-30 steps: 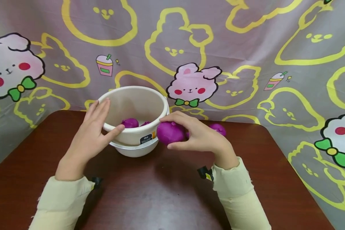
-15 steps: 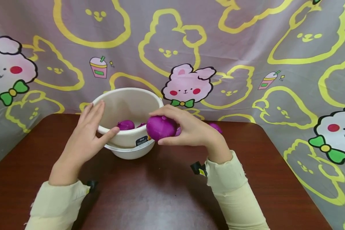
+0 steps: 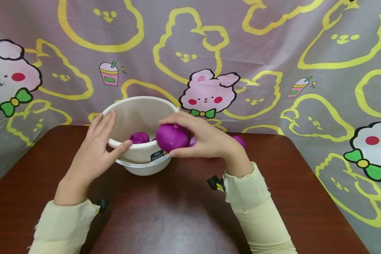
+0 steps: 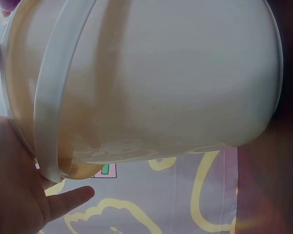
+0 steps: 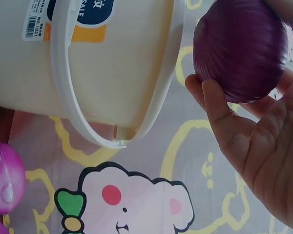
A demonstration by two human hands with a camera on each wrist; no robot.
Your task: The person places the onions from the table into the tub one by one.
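In the head view, my right hand (image 3: 206, 139) holds a purple onion (image 3: 173, 137), thumb below and fingers above, beside the right front of the cream bucket (image 3: 138, 153). The right wrist view shows the same onion (image 5: 241, 53) resting on the fingertips, level with the bucket rim. My left hand (image 3: 90, 148) rests on the bucket's left rim, fingers straight and thumb over the front edge. Inside the bucket lies another onion (image 3: 139, 137), with a bit of purple beside it, mostly hidden by the held onion.
More purple onions lie on the table right of the bucket; one onion (image 3: 239, 141) shows behind my right hand. The bucket's white handle (image 5: 63, 83) hangs down its side. A patterned curtain (image 3: 266, 42) stands behind the dark wooden table (image 3: 165, 218).
My right hand has carried the onion left, up to the bucket's front right rim. My left hand stays on the rim. The head view has shifted slightly.
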